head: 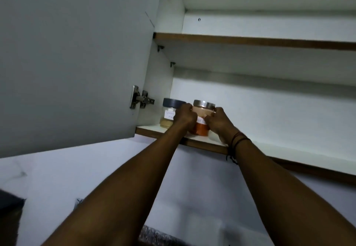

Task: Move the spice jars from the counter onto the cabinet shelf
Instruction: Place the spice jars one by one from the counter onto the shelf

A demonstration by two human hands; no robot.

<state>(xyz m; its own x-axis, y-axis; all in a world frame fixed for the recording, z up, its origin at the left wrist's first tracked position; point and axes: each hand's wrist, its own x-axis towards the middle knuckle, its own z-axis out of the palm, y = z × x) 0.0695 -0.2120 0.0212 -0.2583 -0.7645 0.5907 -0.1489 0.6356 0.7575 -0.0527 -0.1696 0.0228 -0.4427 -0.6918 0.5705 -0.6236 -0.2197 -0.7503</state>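
On the lower shelf (150,129), both hands, left (184,117) and right (218,123), grip the upright red jar (201,128) between them, just right of the tan jar (168,115).

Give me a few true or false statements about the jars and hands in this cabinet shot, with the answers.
1. Both hands, left hand and right hand, hold the orange spice jar. True.
2. That jar has a black lid. False: its lid is silver metal.
3. The pale spice jar stands to its left on the bottom shelf. True.
4. The upper shelf holds jars. False: none show there.
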